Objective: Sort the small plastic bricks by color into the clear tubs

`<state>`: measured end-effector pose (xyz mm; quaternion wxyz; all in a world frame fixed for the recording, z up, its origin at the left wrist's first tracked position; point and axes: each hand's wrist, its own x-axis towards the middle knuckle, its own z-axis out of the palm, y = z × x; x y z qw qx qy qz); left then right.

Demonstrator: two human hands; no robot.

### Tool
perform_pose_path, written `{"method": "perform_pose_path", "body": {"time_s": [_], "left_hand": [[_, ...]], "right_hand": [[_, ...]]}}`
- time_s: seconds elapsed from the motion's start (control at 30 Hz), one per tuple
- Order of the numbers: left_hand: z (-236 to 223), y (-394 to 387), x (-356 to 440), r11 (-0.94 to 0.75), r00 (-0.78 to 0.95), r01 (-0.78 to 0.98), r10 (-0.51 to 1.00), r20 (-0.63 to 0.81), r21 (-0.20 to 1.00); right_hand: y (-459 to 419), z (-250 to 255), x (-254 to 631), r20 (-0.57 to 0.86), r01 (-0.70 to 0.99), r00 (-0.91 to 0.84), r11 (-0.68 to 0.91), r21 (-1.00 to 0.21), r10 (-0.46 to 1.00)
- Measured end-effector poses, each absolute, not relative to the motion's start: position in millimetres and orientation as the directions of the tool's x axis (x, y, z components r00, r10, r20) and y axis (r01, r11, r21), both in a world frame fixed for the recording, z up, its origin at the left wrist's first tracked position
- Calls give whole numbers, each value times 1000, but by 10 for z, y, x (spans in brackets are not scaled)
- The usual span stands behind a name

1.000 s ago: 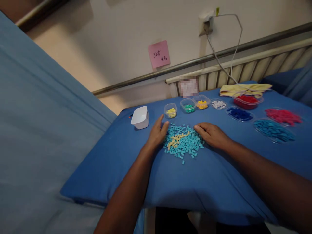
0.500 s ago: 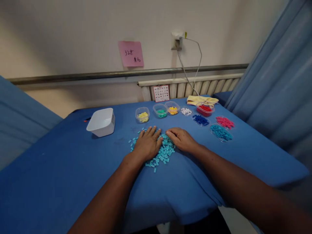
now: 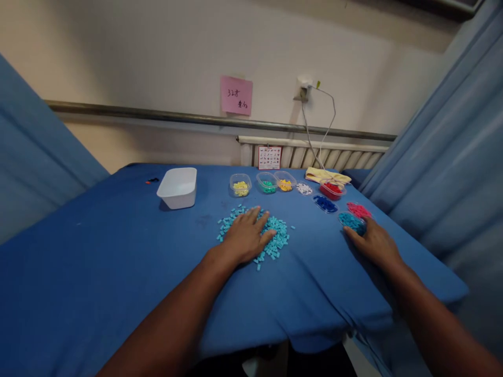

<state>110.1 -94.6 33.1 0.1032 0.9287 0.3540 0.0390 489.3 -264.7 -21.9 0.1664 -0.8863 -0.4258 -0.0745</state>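
My left hand [image 3: 247,235] lies with its fingers spread over a loose pile of small turquoise pieces [image 3: 277,233], in the middle of the blue-covered table. Part of the pile is hidden under the palm. Out to the right, my right hand [image 3: 377,243] is at a shallow clear tray of darker teal pieces [image 3: 351,222]. Its thumb is on the tray's near left edge and its fingers are at the right edge, closed around it. The tray stands on the cloth, beside a tray of pink pieces [image 3: 358,209].
A white bin [image 3: 178,188] stands at the left. Along the back are clear tubs of yellow [image 3: 241,187], green [image 3: 268,186] and orange pieces [image 3: 285,184], then white [image 3: 304,188], red [image 3: 331,189] and dark blue pieces [image 3: 325,203]. Behind them lies a yellow cloth [image 3: 328,176].
My right hand has left the turquoise pile and moved right to the teal tray. My left hand remains spread on the pile. The head view has shifted a little.
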Motion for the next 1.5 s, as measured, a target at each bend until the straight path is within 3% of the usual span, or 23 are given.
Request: {"method": "perform_pose_path", "body": {"time_s": [0.13,0.23,0.37,0.47,0.6,0.7,0.8,0.93,1.2,1.4,1.5], "left_hand": [[246,-1176,1228,-884,911,400,413,3,244],[204,-1192,1204,-907,930,349,366,32,236],[228,-986,1082,-860,857,445,490,159,249],[223,-757,1006,-758,694,555,649,312,343],[160,-547,941,-657,489,503,752,442,562],[146,-517,896,-592,407,461,803,435,661],[153,-546,875,-528,359,466,846,393,710],[128,-563,901,-526,409,465,841,354,712],[98,-532,940,-590,514,489,790,334,643],[118,-558,939,-630,540,499,763,355,595],[127,-568,935,-627,539,509,767,350,590]], "right_hand": [[-2696,-301,4929,239,778,627,-584,-230,741],[-2689,-309,4858,283,802,596,-539,-259,751],[-2696,-298,4700,331,873,481,-409,-265,812],[-2590,-229,4414,394,943,317,-245,-224,863],[-2258,6,3773,517,994,31,28,-105,856],[-2019,214,3346,488,987,-158,146,62,859],[-1919,321,3217,431,970,-210,134,201,877],[-1948,262,3502,430,962,-193,85,259,882],[-2116,144,3978,457,982,-45,-45,185,888],[-2009,296,3782,463,984,-142,74,162,875],[-1922,300,3789,437,987,-115,53,152,892]]}}
